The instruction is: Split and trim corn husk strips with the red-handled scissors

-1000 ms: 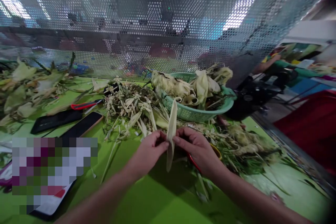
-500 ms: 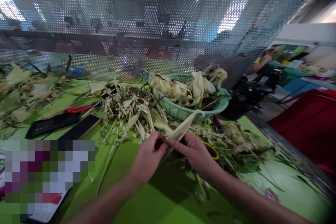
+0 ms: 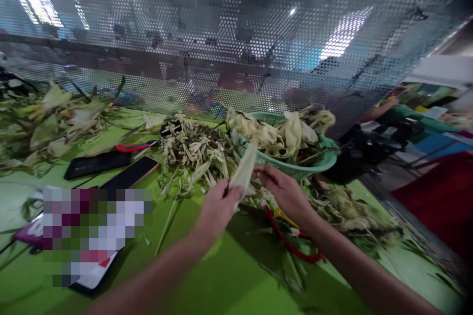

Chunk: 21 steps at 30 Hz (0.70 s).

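My left hand [image 3: 219,209] is closed on a pale corn husk [image 3: 244,170], pinching its lower end between thumb and fingers. The husk stands up from the grip, its tip leaning toward the basket. Just to the right is my right hand [image 3: 286,194], its fingers stretched toward the husk's edge. Whether those fingertips touch the husk is not clear. Under the right wrist lie red-handled scissors [image 3: 291,251] with some yellow on them, partly covered by the hand. Behind both hands stands a green plastic basket [image 3: 310,172] heaped with husks and corn silk.
Cut husk scraps [image 3: 199,150] lie left of the basket, and a larger husk pile [image 3: 59,123] lies farther left. Nearby are a red cutter knife [image 3: 135,146] and dark phones [image 3: 98,163]. A perforated metal screen [image 3: 207,59] rises behind. Silk and greens [image 3: 354,211] lie at right.
My right hand has moved off the husk's lower end, while my left hand keeps hold. The husk now stands more upright. The view has shifted, and more of the red scissor handle shows.
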Tool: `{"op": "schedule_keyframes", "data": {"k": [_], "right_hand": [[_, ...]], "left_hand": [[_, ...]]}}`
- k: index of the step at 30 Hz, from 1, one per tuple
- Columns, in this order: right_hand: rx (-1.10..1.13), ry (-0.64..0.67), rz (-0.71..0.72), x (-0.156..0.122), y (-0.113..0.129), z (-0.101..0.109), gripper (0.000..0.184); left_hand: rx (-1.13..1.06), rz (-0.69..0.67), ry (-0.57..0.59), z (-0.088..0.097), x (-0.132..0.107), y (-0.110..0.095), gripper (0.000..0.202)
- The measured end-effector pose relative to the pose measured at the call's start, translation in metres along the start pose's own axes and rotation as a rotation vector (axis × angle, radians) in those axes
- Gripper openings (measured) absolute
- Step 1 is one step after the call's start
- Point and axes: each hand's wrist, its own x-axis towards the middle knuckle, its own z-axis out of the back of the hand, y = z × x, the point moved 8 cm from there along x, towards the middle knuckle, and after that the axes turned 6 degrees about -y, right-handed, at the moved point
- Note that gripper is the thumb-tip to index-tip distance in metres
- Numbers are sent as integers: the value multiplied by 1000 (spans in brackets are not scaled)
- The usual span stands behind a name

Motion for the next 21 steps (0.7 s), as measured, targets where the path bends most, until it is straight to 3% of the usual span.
{"op": "schedule_keyframes", "data": {"k": [4,8,12,16,18,21], "right_hand": [[-292,146,128,10,6,-23,29],[-333,155,170,14,8,-31,29],[-198,55,62,11,4,-11,31],[-20,-83,-80,-5,9,13,30],[5,-144,-49,-15,23,18,27],[-114,-170,156,-32,54,13,17]], "left_hand": [[-220,16,-208,29,13,-1,28],[-329,15,-243,36,19,-1,25],[-344,4,-223,33,19,0,24],[-431,70,-127,21,19,6,12],[-461,121,-75,13,16,10,8],[-440,144,-29,5,9,10,10]]}}
